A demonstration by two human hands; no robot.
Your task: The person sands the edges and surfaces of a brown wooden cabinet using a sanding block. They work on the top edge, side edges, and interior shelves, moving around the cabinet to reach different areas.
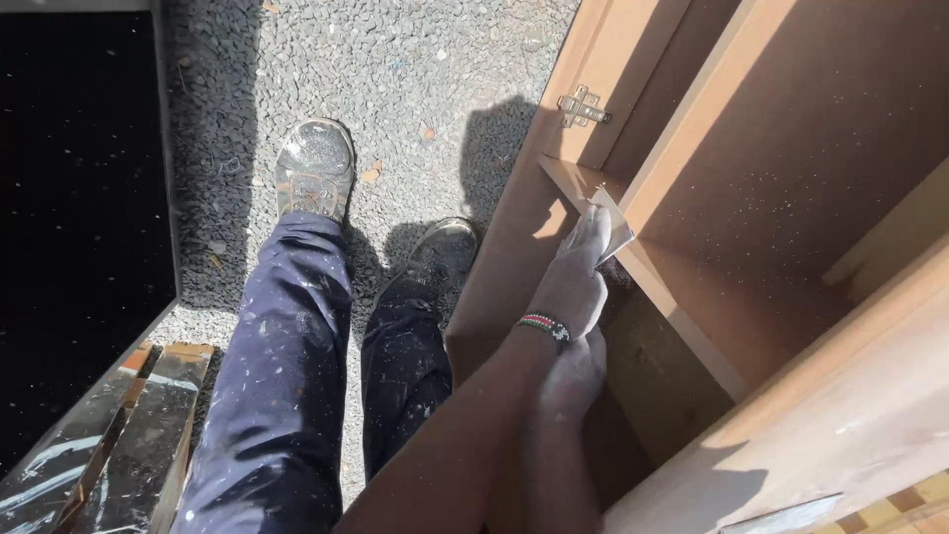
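Two dusty hands work inside a brown cabinet (791, 198): the left hand (575, 282), fingers clamped on sandpaper (615, 225), rubs the shelf edge (682, 326) at 1 o'clock. Right hand (573, 381) rests below, its fingers hidden. Dust speckles the panels; sanding looks partway done.

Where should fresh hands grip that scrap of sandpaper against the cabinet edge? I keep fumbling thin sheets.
Pinch the sandpaper by its free right corner, coming from the open cabinet interior. The sheet lies thin against the divider edge, and the left hand covers its near side.
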